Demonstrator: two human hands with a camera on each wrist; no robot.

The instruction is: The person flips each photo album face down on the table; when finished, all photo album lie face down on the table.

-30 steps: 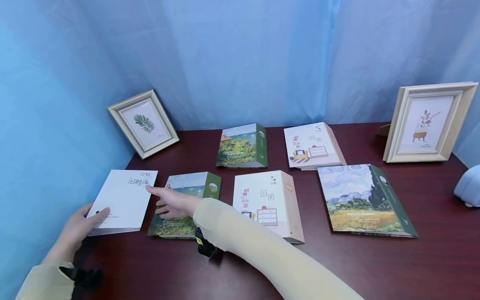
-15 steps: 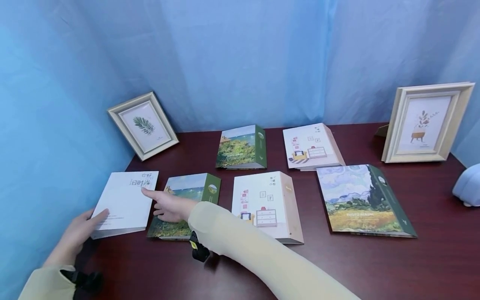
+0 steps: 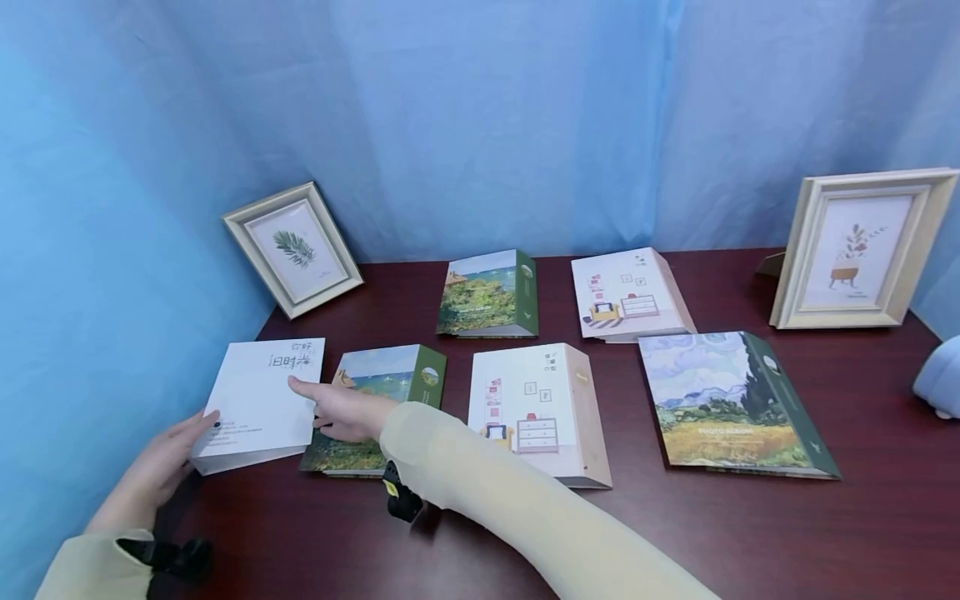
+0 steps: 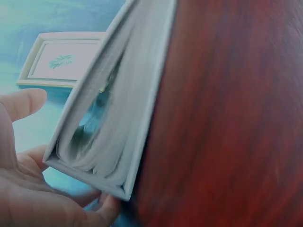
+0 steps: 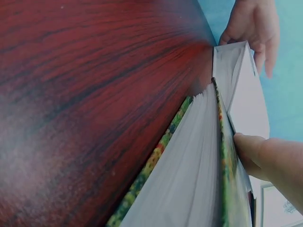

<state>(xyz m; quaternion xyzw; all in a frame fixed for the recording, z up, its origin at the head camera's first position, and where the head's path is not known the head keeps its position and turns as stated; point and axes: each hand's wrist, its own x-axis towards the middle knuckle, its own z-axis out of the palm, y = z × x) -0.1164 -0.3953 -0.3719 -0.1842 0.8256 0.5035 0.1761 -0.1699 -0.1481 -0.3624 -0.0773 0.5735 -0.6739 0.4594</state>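
A white photo album (image 3: 262, 392) with dark lettering lies at the left of the dark red table. My left hand (image 3: 167, 462) is at its left side. In the left wrist view, the thumb (image 4: 28, 103) stands apart from the cover, with the fingers at the spine. My right hand (image 3: 345, 408) reaches over a green seaside-painting album (image 3: 375, 364), partly hiding it. Its thumb tip is over the white album's right part. In the right wrist view, that thumb (image 5: 253, 146) is by the white album's edge; whether it touches cannot be told.
Cartoon-room albums (image 3: 525, 400) (image 3: 630, 292), another seaside album (image 3: 480, 296) and a wheat-field album (image 3: 720, 400) lie on the table (image 3: 480, 533). Picture frames stand at the back left (image 3: 296, 250) and right (image 3: 862, 250). A pale blue object (image 3: 941, 379) sits at the right edge, before blue curtains (image 3: 480, 125).
The white album has shifted slightly right, towards the green album. My left thumb now lies nearer the cover's left edge. My right hand has moved only a little left.
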